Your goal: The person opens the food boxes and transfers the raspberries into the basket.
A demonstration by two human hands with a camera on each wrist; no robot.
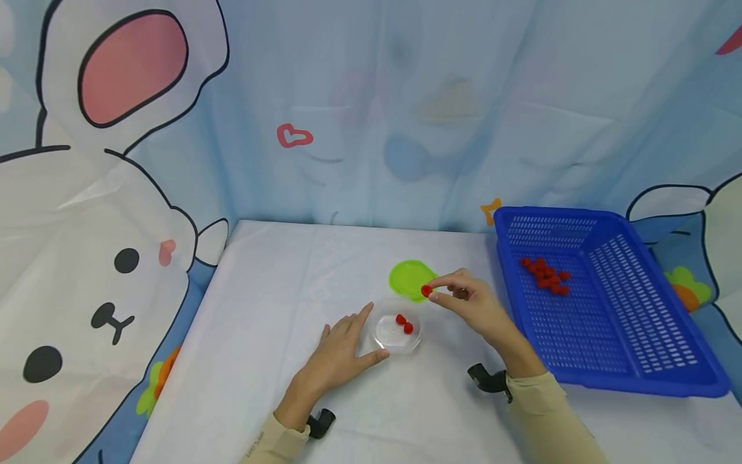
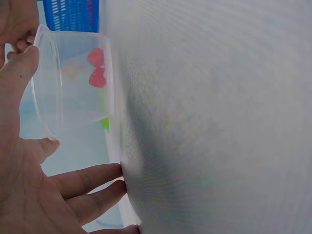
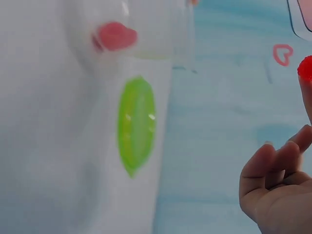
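Note:
My right hand (image 1: 478, 303) pinches a small, bumpy, raspberry-like red berry (image 1: 426, 290) between thumb and forefinger, above and beyond the tub; the berry shows at the edge of the right wrist view (image 3: 305, 68). A clear plastic tub (image 1: 384, 340) stands upright on the table with two red berries (image 2: 96, 68) at its bottom. Spread beside it on the left, my left hand (image 1: 339, 357) touches the tub's rim with thumb and forefinger, its other fingertips (image 2: 114, 169) resting on the cloth. Just behind the tub lies a green lid-like disc (image 1: 406, 278).
A blue perforated basket (image 1: 614, 361) occupies the right side of the table, with several red berries (image 1: 545, 276) in it. White cloth (image 1: 261, 290) covers the table. A patterned blue curtain (image 1: 359, 174) hangs behind the far edge.

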